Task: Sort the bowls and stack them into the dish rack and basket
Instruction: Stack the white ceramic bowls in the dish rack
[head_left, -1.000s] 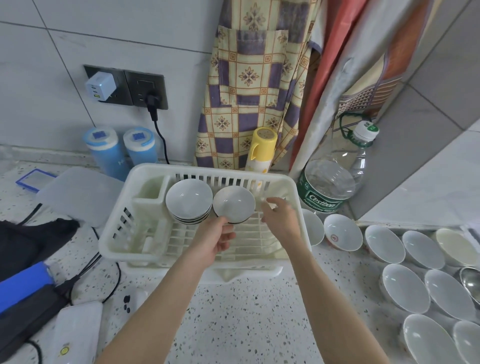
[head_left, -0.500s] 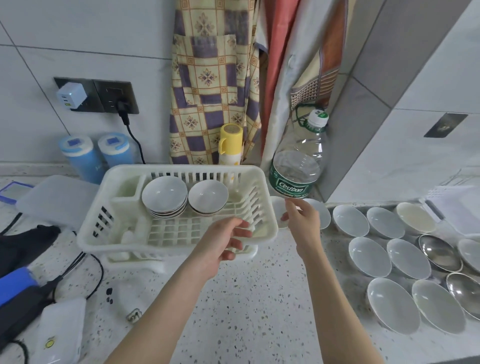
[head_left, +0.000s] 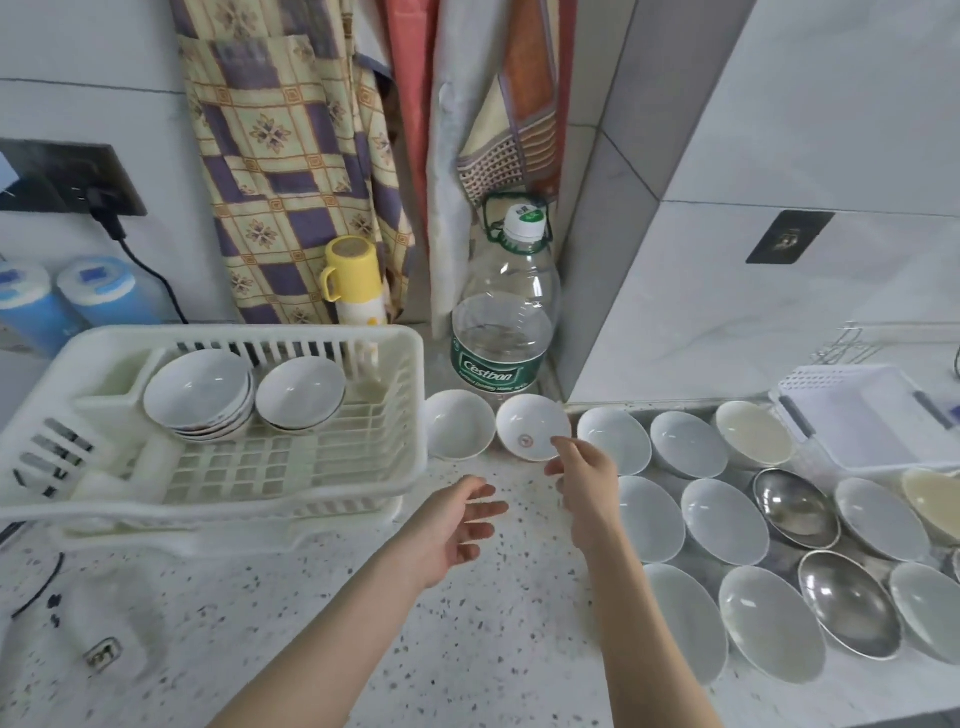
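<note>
White glazed bowls: a nested stack (head_left: 200, 392) and a single bowl (head_left: 300, 392) tilted in the white dish rack (head_left: 400, 415); others lie in rows on the speckled table (head_left: 467, 649), two steel. Right hand (head_left: 584, 480), fingers loosely spread, reaches the red-marked bowl (head_left: 530, 426); left hand (head_left: 452, 525) hovers open, empty
</note>
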